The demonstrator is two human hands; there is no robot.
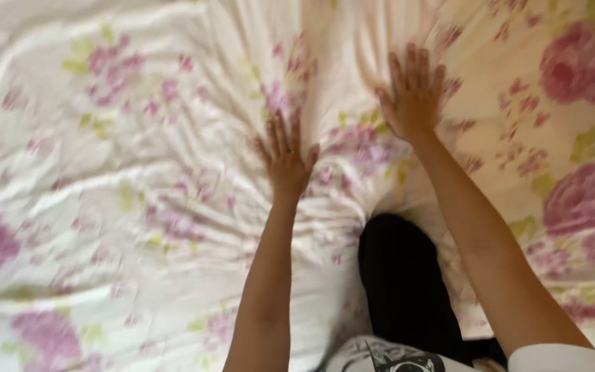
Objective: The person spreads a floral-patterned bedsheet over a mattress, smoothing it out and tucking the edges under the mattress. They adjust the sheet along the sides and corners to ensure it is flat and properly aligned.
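**Sheet smoothing: both palms flat, wrinkles fanning out**

Sheet (139,172) covers the bed across nearly the whole view: white ground, pink and purple flowers, green leaves. We have both hands pressed on it, arms at full reach.

- Left hand (285,160): palm down near the middle of the view, fingers (280,134) spread wide, gripping nothing.
- Right hand (413,93): palm down, further out and to the right, fingers likewise spread wide, gripping nothing.
- Folds radiate from the strip between and just ahead of the two hands, running up toward the top edge. More creases trail back along the left forearm.

Doing it well, in our judgement:
- Keep palms flat and push outward along the fold lines, not across them; crossing will likely just bunch fabric elsewhere.
- Split the hands apart as we push, so slack travels to the sides.
- Light, even pressure. Digging in with fingertips would probably drag the cloth back when we lift.

Around us and in the way:
- Our knee (408,275), in black, rests on the sheet just below the right forearm. It pins the fabric there, so slack near it cannot move; we judge it the main obstruction.
- White shirt (394,355) with dark print shows at the bottom edge.
- Right side of the sheet looks warmer-toned and flatter; left side has shallow ripples.
- Frame is motion-blurred, so fine creases are hard to read.
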